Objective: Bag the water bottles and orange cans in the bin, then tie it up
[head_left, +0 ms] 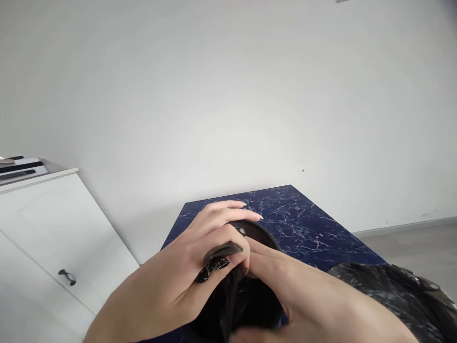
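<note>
My left hand (pixel 200 252) is closed on gathered black plastic bag film (pixel 230 293), with a crumpled fold showing between thumb and forefinger. Its outer fingers stretch over the rim of a dark round container (pixel 266 233) on the blue table. My right hand (pixel 274 267) meets it from the right, its fingertips against the left hand and mostly hidden. The right thumb is blurred low in the picture, where a strip of the film hangs down to it. Both hands are above the container's opening and hide much of it.
The blue marbled table (pixel 296 224) stands against a white wall (pixel 228 105). Another crumpled black plastic bag (pixel 389 295) lies at its right edge. On the left stands a white cabinet (pixel 46 238) with a dark handle (pixel 67 277) and objects (pixel 21 166) on top.
</note>
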Action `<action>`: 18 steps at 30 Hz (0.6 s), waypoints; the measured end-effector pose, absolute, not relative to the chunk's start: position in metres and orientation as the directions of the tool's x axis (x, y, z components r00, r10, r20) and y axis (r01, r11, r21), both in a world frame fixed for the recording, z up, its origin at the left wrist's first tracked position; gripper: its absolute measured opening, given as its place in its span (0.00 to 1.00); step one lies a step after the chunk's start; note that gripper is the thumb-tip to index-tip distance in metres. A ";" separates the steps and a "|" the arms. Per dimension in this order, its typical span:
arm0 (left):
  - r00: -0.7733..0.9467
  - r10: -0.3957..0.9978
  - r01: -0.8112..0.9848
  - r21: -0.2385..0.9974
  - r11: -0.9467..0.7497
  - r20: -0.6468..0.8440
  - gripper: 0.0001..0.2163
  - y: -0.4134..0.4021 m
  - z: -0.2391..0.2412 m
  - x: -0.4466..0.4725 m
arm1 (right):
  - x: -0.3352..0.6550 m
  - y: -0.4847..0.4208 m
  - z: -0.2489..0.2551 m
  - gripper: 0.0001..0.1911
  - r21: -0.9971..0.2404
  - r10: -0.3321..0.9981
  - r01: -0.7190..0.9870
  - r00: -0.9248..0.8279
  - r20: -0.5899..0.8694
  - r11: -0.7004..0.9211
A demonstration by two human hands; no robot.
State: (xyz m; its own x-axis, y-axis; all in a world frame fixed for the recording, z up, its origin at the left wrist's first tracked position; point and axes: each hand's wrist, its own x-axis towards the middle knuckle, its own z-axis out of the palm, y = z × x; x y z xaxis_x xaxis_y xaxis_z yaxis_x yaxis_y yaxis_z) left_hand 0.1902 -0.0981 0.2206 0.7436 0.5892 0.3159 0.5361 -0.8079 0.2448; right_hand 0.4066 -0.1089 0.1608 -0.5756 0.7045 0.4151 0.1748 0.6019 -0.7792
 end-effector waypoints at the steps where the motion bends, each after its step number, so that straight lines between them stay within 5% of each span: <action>1: 0.745 0.589 0.542 0.229 -0.808 0.315 0.10 -0.099 0.221 0.191 | 0.407 -0.110 0.161 0.29 -0.773 0.688 0.151 -0.581 0.435 0.617; 12: 0.844 0.469 0.486 0.000 -0.874 0.260 0.09 -0.110 0.223 0.204 | 0.358 -0.103 0.126 0.11 -0.687 0.738 0.290 -0.386 0.553 0.666; 18: 0.823 0.419 0.536 -0.280 -0.796 0.385 0.04 -0.124 0.202 0.223 | 0.363 -0.101 0.115 0.07 -0.705 0.747 0.273 -0.377 0.547 0.654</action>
State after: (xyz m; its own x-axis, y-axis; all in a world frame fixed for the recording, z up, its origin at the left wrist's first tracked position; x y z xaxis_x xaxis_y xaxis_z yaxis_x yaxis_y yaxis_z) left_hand 0.2226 -0.1236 0.2023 0.8226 0.4187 0.3847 0.5362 -0.7965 -0.2796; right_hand 0.3626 -0.1011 0.1148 -0.3768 0.7473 0.5474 0.2732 0.6543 -0.7052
